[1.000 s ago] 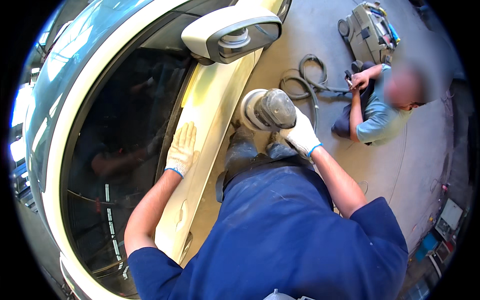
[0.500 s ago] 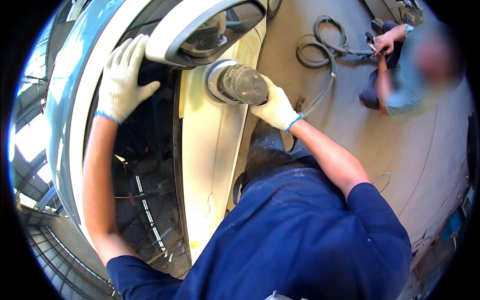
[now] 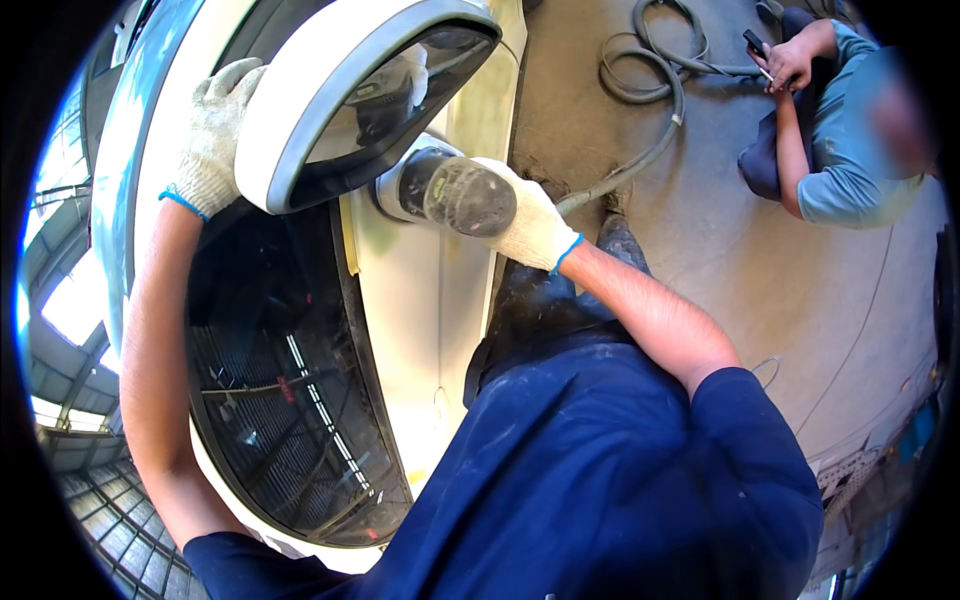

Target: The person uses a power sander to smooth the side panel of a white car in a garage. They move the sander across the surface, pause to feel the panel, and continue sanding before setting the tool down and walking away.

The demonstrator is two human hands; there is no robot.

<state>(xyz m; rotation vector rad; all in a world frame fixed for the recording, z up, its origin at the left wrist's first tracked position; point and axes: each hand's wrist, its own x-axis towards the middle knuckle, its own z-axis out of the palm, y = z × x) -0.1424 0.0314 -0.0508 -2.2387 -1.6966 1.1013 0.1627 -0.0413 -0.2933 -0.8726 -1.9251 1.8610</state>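
Observation:
In a white knit glove with a blue cuff, my right hand (image 3: 530, 222) grips a round dark power sander (image 3: 470, 197). Its pad lies against the pale, patchy door panel (image 3: 400, 300) of a white vehicle, partly hidden under the side mirror (image 3: 265, 130). A grey hose (image 3: 610, 188) runs from near my right hand to the floor. My left hand (image 3: 222, 135), also gloved, rests on the vehicle above the dark side window (image 3: 280, 330), right beside the mirror housing. Its fingers are extended and slightly bent, with nothing held in them.
The hose lies in loops (image 3: 640, 70) on the concrete floor (image 3: 730, 290). At the far right a co-worker (image 3: 850, 150) sits low, with a small dark object (image 3: 754, 43) in the hands. The mirror juts out over the sander. A thin cable crosses the floor.
The view has shifted, so the mirror looks larger and lower. The sander sits further under it, still pressed on the panel. My left hand's fingers are more bent than before.

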